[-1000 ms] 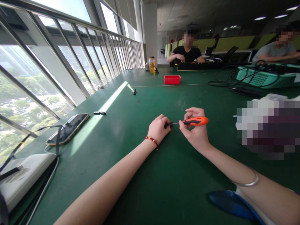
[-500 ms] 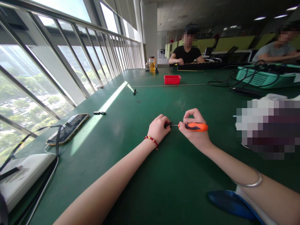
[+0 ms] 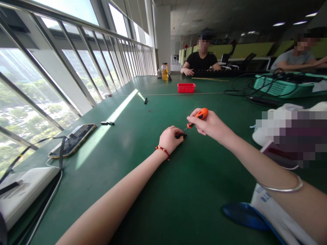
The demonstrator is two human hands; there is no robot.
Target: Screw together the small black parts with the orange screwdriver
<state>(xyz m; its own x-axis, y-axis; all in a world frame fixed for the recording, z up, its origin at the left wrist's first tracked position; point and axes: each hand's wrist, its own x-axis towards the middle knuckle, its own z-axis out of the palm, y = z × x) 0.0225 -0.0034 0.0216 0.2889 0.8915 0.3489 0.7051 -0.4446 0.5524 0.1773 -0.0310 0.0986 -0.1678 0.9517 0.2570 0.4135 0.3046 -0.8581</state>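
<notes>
On the green table (image 3: 143, 153), my left hand (image 3: 170, 139) pinches a small black part (image 3: 181, 135) against the surface; its exact kind is too small to make out. My right hand (image 3: 208, 124) is closed round the orange and black handle of a screwdriver (image 3: 201, 114). The screwdriver slants down to the left, and its thin metal tip meets the black part by my left fingertips. Farther left lie two similar dark pieces, a black piece (image 3: 107, 123) by the strip of sunlight and another black piece (image 3: 145, 100) beyond it.
A red tray (image 3: 186, 88), a jar with yellow contents (image 3: 165, 72) and a green basket (image 3: 276, 85) with black cables stand farther back. A phone (image 3: 73, 140) and a white power strip (image 3: 28, 190) lie left. Two people sit across the table.
The screwdriver has swung from lying nearly level to a steep slant, its handle raised. My right hand has moved up and turned with it. My left hand keeps hold of the black part.
</notes>
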